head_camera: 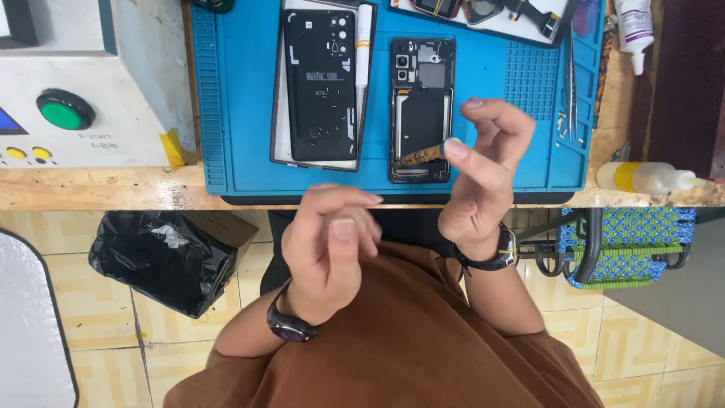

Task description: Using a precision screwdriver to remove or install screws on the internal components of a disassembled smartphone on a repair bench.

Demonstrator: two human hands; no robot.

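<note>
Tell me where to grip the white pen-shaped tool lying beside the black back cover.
Grip the white tool around its middle, coming from above with fingertips on its two long sides. It lies flat and lengthwise between the back cover and the opened phone, so space on either side looks tight.

a thin brown-orange flex strip [421, 156] is pinched at its right end, lying nearly level, tilted slightly down-left. its left end hangs over the lower part of an opened black phone [421, 109] lying flat, back up.
</note>
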